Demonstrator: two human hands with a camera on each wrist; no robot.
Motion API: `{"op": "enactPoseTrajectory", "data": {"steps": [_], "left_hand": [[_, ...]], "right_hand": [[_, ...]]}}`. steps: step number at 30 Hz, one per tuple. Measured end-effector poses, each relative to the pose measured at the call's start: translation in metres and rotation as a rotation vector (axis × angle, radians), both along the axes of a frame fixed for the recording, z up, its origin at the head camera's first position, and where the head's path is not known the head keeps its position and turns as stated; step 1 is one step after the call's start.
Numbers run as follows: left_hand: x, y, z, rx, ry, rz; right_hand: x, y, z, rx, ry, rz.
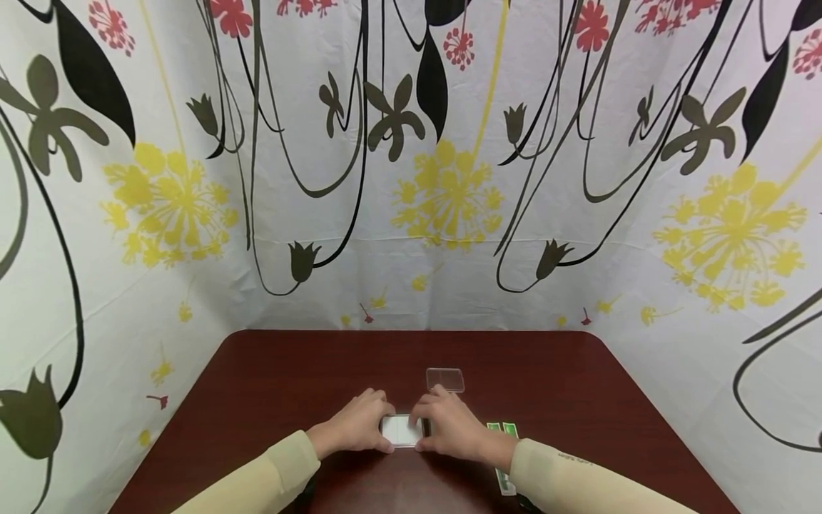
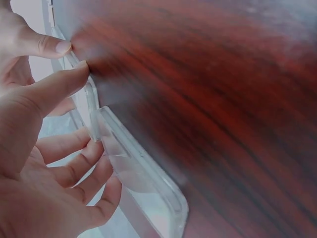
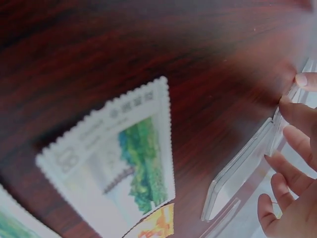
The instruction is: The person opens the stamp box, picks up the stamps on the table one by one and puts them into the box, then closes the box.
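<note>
Both hands meet at a small flat transparent plastic case (image 1: 402, 431) with a whitish face, low on the table in front of the person. The left hand (image 1: 356, 422) grips its left end, thumb at the near edge and fingers at the far one. At the right end the right hand (image 1: 452, 422) holds it likewise, with a finger over the top face. In the left wrist view the left thumb (image 2: 74, 74) and curled fingertips lie along the case's edge. The right hand's fingers (image 3: 285, 171) show beside the plastic edges in the right wrist view.
A transparent rectangular plastic piece (image 1: 444, 380) lies just beyond the right hand. Perforated stamps (image 1: 506, 482) lie partly beneath the right forearm; one stamp (image 3: 143, 163) shows green trees. The dark red-brown table (image 1: 289, 371) ends at a patterned curtain (image 1: 359, 178) on three sides.
</note>
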State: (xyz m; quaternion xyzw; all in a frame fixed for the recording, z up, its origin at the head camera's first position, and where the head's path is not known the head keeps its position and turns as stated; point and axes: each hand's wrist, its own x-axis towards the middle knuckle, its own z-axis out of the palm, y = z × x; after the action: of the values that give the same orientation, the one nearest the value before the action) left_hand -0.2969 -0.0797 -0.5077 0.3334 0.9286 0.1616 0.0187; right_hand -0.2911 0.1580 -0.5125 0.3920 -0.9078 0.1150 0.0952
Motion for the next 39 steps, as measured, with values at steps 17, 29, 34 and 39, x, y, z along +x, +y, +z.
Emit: {"op": "enactPoseTrajectory", "data": {"steps": [17,29,34,39], "left_hand": [[0.0071,0.0069,0.0028,-0.064,0.064,0.044],[0.005,0.0034,0.004,-0.015,0.028,0.028],[0.0049,0.0042,0.0016,0.015,0.015,0.041],[0.0065,0.0044,0.0013,0.013,0.004,0.054]], "right_hand": [[-0.002,0.0,0.0023,0.014,-0.011,-0.003],[0.0013,-0.0014,0.0013,0.014,0.031,-0.003],[0.0016,-0.0014,0.0,0.002,0.047,0.002],[0.0014,-0.0008,-0.0013,0.001,0.056,0.003]]}}
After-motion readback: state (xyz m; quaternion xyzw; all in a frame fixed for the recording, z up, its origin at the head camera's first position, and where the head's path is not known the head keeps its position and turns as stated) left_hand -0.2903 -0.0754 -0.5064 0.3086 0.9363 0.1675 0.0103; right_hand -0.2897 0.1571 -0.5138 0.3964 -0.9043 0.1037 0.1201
